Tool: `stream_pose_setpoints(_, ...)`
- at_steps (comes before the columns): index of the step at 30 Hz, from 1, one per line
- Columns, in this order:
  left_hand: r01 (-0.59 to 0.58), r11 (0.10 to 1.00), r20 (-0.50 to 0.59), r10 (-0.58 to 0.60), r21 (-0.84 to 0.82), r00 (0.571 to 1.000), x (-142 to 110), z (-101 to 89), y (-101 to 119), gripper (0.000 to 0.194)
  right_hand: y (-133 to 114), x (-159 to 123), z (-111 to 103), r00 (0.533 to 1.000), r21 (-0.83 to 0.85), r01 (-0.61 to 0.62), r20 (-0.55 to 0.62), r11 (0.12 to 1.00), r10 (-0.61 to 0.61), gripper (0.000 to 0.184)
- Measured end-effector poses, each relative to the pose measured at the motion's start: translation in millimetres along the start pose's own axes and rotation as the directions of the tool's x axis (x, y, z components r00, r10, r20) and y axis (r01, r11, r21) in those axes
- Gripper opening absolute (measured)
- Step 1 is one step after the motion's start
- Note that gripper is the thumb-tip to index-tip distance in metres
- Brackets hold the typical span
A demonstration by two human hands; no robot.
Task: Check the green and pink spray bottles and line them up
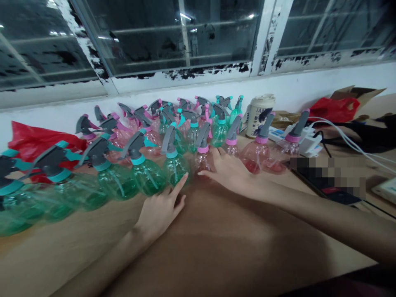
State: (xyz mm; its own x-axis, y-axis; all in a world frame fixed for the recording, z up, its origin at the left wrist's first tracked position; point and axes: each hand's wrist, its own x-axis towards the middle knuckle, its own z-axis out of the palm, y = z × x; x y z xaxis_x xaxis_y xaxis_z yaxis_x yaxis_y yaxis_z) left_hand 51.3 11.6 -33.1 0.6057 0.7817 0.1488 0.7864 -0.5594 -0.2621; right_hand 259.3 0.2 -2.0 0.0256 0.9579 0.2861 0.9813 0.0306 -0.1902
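Note:
Rows of spray bottles with grey trigger heads stand before me, some clear green with teal collars, others clear pink with pink collars. My left hand (159,212) is at the front row, index finger stretched out against or just before a green spray bottle (176,167), thumb apart, holding nothing. Around the lower right side of a pink spray bottle (202,159), my right hand (229,171) has its thumb in front and its fingers behind. Left of these stands another green spray bottle (148,175); to the right is a pink spray bottle (255,152).
A red plastic bag (40,142) lies behind the bottles at left. At right are a printed paper cup (260,113), a white power strip (309,140) with cables, a dark phone (321,181) and another red bag (334,109). Windows rise behind the wooden table (198,247).

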Motion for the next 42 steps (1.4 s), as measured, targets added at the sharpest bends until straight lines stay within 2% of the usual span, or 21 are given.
stream_pose_setpoints(3,-0.072,0.995,0.035,0.075,-0.076,0.997,-4,-0.1,-2,0.052,8,-17,1,0.995,0.066,0.024,-0.098,0.998,-0.017,0.068)
stream_pose_setpoints(7,-0.224,0.937,0.06,0.248,-0.269,0.967,-14,-5.7,1,0.041,32,-43,-8,0.986,0.152,0.062,-0.161,0.986,-0.037,0.032)
stream_pose_setpoints(11,-0.257,0.895,0.073,0.303,-0.366,0.95,-16,-19.5,17,0.033,63,-48,-20,0.969,0.237,0.023,-0.245,0.971,0.037,0.023)
stream_pose_setpoints(14,-0.25,0.87,0.057,0.302,-0.425,0.952,-4,-27.8,29,0.032,77,-38,-22,0.967,0.321,-0.02,-0.236,0.947,0.1,0.033)
stream_pose_setpoints(19,-0.197,0.858,0.011,0.229,-0.474,0.973,25,-30.2,38,0.04,74,-20,-14,0.96,0.234,-0.095,-0.237,0.968,0.151,0.063)
stream_pose_setpoints(24,-0.16,0.862,0.019,0.193,-0.481,0.981,36,-32.5,37,0.043,69,-7,-6,0.975,0.228,-0.12,-0.158,0.966,0.159,0.07)
stream_pose_setpoints(31,-0.139,0.872,0.024,0.17,-0.47,0.985,38,-26.8,35,0.051,73,-1,-1,0.985,0.176,-0.117,-0.106,0.978,0.137,0.058)
stream_pose_setpoints(42,-0.112,0.884,0.063,0.157,-0.453,0.986,38,-27.7,37,0.053,75,-7,-12,0.997,0.114,-0.065,-0.038,0.991,0.069,0.047)
